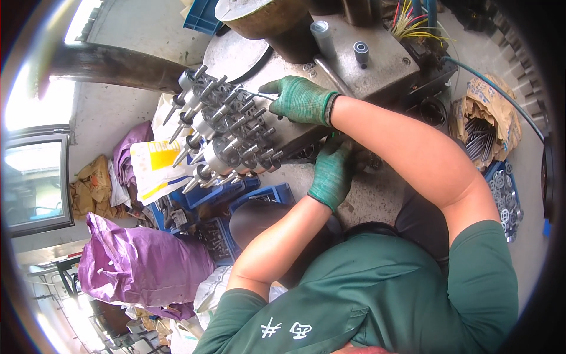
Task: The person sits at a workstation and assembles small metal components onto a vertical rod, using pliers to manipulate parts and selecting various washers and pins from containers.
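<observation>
My right hand (300, 101), in a green knit glove, is closed on a thin metal rod (257, 94) above the machine's metal table (377, 74). The rod's far end points left, toward a stack of grey metal parts with protruding shafts (227, 127) at the table's left edge. Lower down, my left hand (332, 174), gloved alike, reaches up to the table's front edge. Its fingers are hidden there, so their grip does not show. Several small rings (308, 69) lie on the table beyond my right hand, near a grey cylinder (322, 36) and a shorter bearing-topped cylinder (361, 53).
Blue crates (277, 194) with metal parts stand below the stack, near a purple sack (141, 259). On the right are a paper sack of metal rods (480, 133) and a blue crate of round parts (507, 200). A heavy machine column (277, 29) rises behind.
</observation>
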{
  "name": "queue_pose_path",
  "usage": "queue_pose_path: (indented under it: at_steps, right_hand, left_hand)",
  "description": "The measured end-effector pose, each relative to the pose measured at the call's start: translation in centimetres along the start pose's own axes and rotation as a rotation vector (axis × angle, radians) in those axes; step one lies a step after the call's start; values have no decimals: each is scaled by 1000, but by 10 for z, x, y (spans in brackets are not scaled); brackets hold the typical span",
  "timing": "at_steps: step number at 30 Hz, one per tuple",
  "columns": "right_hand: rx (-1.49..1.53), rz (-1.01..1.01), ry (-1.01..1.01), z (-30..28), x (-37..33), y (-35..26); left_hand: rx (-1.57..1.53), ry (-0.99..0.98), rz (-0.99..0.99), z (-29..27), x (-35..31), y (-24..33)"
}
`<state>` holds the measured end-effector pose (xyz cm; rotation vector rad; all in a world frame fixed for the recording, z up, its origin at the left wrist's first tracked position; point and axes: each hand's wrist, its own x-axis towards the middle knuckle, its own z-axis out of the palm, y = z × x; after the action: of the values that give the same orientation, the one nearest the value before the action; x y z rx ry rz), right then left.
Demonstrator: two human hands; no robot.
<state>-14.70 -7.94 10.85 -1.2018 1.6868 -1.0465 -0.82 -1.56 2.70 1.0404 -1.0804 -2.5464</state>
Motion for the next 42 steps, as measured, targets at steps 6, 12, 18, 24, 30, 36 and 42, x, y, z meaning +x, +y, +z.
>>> queue_pose_path:
  at_steps: [6,12,18,24,30,36,42]
  right_hand:
    - [-3,-4,30,4,0,7]
    - [-151,-59,131,17,-3,4]
    - [-14,-22,67,8,-7,5]
    - [-157,-107,110,13,-1,15]
    - [401,152,-170,5,-14,0]
    - [653,178,-231,-16,-23,-12]
    - [191,44,-79,-51,-56,-20]
  left_hand:
    - [-9,3,-24,1,1,1]
    - [450,-28,309,-10,6,-13]
    - [6,32,-30,5,-3,5]
    - [59,-6,-17,-1,0,1]
    - [22,24,-29,2,0,-2]
    - [-47,32,-33,5,-2,0]
    - [-179,57,25,6,-15,26]
